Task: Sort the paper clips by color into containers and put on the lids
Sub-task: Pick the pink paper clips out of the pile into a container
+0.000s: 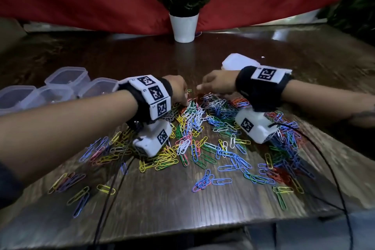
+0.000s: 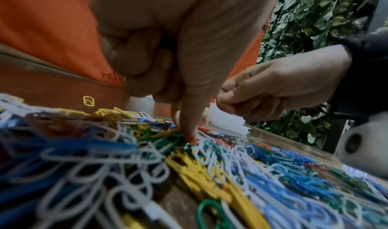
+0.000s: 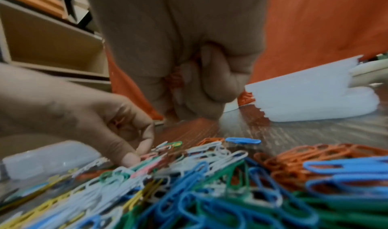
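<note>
A mixed pile of coloured paper clips (image 1: pixel 203 126) covers the middle of the dark wooden table (image 1: pixel 162 209). My left hand (image 1: pixel 185 103) reaches into the pile's far side; thumb and forefinger pinch an orange clip (image 2: pixel 190 140) that lies in the heap, the other fingers curled. My right hand (image 1: pixel 199 87) hovers just right of it above the pile, closed in a fist round several orange clips (image 3: pixel 174 79). Several clear lidless containers (image 1: pixel 67 79) stand at the left. A stack of white lids (image 1: pixel 237 61) lies behind the right wrist.
A potted plant in a white pot (image 1: pixel 183 26) stands at the table's back centre against a red cloth. Black cables (image 1: pixel 113 189) run from both wrists over the front edge. Loose clips are scattered towards the near edge.
</note>
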`<control>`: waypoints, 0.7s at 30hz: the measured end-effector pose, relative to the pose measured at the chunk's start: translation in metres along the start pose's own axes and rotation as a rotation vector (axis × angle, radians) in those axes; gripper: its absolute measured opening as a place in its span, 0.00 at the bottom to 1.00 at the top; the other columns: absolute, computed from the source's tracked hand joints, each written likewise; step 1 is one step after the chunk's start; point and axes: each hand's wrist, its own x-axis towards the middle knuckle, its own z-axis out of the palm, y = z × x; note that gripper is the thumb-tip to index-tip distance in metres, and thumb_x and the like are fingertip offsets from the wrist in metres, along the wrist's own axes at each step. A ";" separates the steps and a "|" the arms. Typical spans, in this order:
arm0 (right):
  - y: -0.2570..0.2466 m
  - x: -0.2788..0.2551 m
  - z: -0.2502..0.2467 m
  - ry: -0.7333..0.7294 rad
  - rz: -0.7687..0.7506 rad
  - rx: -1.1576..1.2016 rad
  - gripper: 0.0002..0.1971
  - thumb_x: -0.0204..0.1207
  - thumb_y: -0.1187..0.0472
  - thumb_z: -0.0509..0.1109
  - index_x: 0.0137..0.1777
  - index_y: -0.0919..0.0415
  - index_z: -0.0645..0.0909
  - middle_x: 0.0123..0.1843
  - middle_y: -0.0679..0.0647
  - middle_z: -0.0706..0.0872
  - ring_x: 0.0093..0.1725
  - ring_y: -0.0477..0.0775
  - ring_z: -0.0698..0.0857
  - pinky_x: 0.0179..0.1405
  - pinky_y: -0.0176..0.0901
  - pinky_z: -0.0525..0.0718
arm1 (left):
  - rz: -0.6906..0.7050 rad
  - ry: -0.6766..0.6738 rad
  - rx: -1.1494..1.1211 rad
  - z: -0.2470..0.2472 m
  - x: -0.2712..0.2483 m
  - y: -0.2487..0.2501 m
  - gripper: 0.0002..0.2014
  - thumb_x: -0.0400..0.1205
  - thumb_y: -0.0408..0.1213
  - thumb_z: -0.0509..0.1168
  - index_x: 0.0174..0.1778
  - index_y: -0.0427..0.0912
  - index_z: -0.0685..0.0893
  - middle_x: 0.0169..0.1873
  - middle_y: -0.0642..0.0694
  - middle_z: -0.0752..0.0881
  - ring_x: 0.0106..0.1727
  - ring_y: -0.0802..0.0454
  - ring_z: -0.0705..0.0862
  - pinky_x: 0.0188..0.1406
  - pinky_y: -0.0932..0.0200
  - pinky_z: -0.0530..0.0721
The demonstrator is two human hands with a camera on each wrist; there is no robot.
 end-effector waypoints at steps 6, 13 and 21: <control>0.004 0.006 0.005 -0.107 0.049 -0.035 0.16 0.83 0.62 0.56 0.33 0.59 0.74 0.26 0.52 0.71 0.18 0.45 0.69 0.10 0.26 0.63 | -0.075 -0.008 -0.252 -0.003 0.003 -0.018 0.12 0.80 0.40 0.67 0.44 0.32 0.85 0.32 0.42 0.79 0.33 0.49 0.74 0.27 0.63 0.67; 0.016 0.011 0.000 -0.183 0.099 0.323 0.16 0.80 0.62 0.53 0.33 0.60 0.76 0.22 0.49 0.69 0.12 0.42 0.60 0.16 0.27 0.56 | -0.162 -0.236 -1.137 -0.020 -0.008 -0.031 0.15 0.80 0.37 0.46 0.25 0.46 0.60 0.10 0.55 0.58 0.09 0.62 0.55 0.12 0.77 0.48; 0.016 0.010 0.000 -0.143 0.020 0.236 0.19 0.84 0.56 0.57 0.30 0.56 0.73 0.16 0.44 0.69 0.12 0.41 0.63 0.12 0.27 0.58 | -0.112 -0.269 -1.278 -0.019 -0.014 -0.035 0.16 0.83 0.38 0.47 0.27 0.45 0.64 0.12 0.55 0.62 0.09 0.64 0.56 0.07 0.72 0.48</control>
